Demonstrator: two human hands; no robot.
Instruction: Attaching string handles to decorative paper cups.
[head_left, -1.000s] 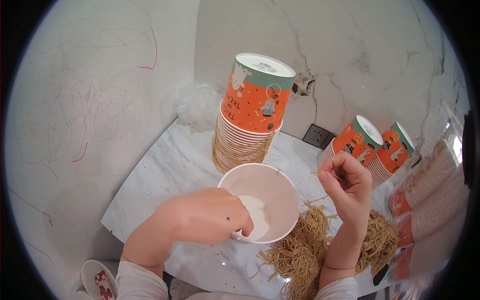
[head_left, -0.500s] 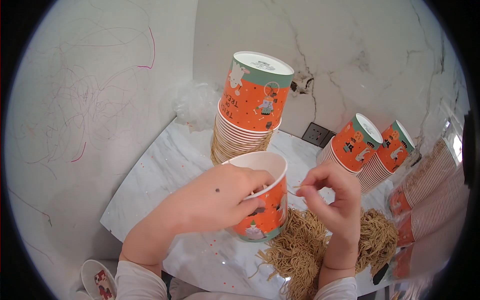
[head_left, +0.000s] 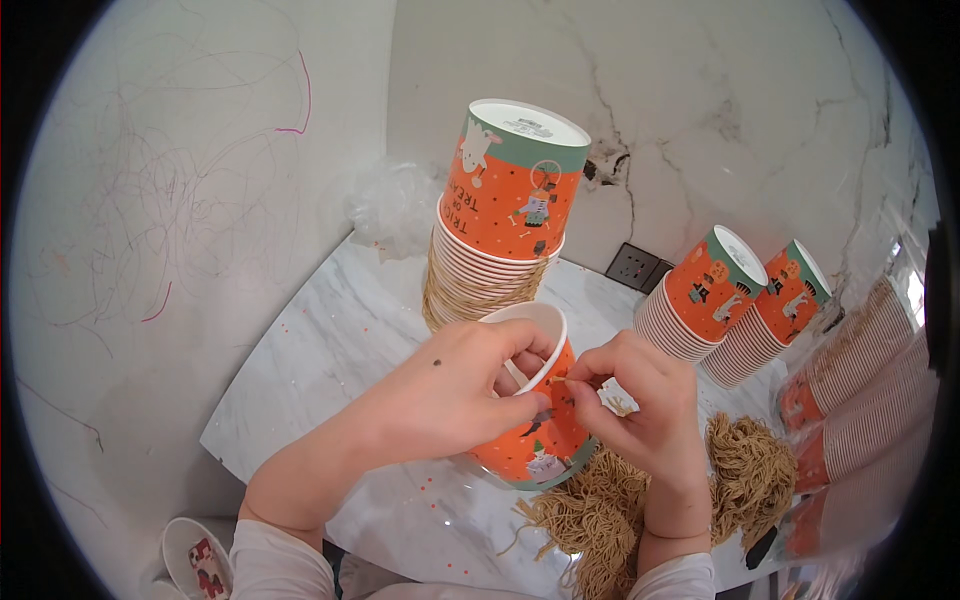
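My left hand (head_left: 440,390) is closed on the rim of an orange and green paper cup (head_left: 548,438), fingers inside and thumb on the outer wall. The cup leans, with its white mouth up. Close to its right side, my right hand (head_left: 645,400) pinches the end of a thin tan string (head_left: 558,380) between thumb and forefinger. The rest of that string is hard to make out. Below the right hand lies a heap of tan strings (head_left: 595,505), partly covered by the wrist; a second tan bundle (head_left: 752,465) sits to its right.
Behind the cup, a tall upside-down stack of matching cups (head_left: 515,200) has tan strings round its rims. Two smaller stacks (head_left: 708,295) stand at the right back near a wall socket (head_left: 632,267). Bagged cups (head_left: 850,380) line the right edge. A white bin (head_left: 185,550) is lower left.
My right hand has moved left and slightly down, bringing the pinched string up to the cup's wall. The cup has tilted more, its base shifting right.
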